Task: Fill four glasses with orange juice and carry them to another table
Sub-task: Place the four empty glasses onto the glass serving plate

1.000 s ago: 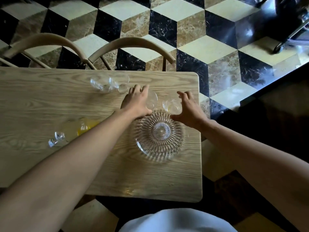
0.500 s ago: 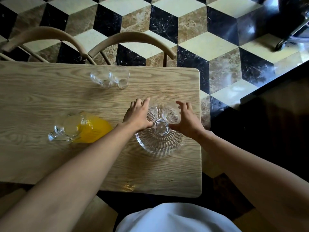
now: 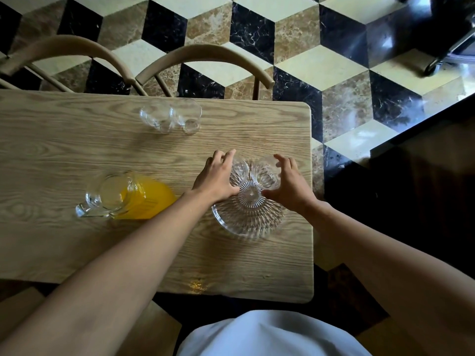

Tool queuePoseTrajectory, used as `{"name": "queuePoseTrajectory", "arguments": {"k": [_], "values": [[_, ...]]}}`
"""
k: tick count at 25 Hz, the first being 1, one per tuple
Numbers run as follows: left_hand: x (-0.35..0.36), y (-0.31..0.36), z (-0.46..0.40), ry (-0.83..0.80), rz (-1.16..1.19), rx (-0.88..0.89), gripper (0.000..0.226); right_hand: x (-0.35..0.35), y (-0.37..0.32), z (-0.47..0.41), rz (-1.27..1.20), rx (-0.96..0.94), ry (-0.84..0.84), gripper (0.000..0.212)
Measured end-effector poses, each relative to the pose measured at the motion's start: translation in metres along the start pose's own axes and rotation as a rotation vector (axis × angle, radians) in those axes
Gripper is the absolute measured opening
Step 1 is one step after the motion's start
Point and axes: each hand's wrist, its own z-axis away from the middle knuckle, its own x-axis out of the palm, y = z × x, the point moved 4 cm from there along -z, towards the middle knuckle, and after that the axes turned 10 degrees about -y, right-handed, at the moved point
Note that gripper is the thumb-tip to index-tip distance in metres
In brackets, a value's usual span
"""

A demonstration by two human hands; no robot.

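Since the earlier frame both glasses sit further onto the glass tray (image 3: 246, 224), frame centre. Left hand (image 3: 216, 179) grips left glass (image 3: 239, 170); right hand (image 3: 289, 183) grips right glass (image 3: 266, 173). Rigid, slippery, fragile: hold the sidewalls.

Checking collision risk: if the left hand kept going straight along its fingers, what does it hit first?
Probably the two empty glasses near the table's far edge; the left hand points up-left of the glass it grips. Depth unclear.

Two empty clear glasses (image 3: 264, 172) stand side by side, seemingly on the far part of a ribbed glass tray (image 3: 248, 219). Two more glasses (image 3: 171, 115) stand near the table's far edge. A pitcher of orange juice (image 3: 128, 196) sits left.
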Motion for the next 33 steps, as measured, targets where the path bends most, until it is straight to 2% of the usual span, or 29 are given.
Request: {"name": "queuePoseTrajectory", "arguments": {"k": [4,15,26,33], "values": [[0.0,0.004,0.002,0.003,0.1,0.014,0.105,0.002,0.001,0.0,-0.005,-0.009,-0.001,0.113],[0.001,0.006,0.002,-0.011,0.118,0.03,0.106,0.003,0.002,-0.003,0.0,-0.005,-0.004,0.114],[-0.003,0.005,0.006,-0.093,0.05,0.03,0.129,-0.002,0.0,0.001,0.009,0.01,-0.059,0.133],[-0.043,0.022,0.016,-0.056,0.098,0.037,0.131,-0.032,-0.02,-0.005,0.055,-0.047,-0.006,0.124]]}}
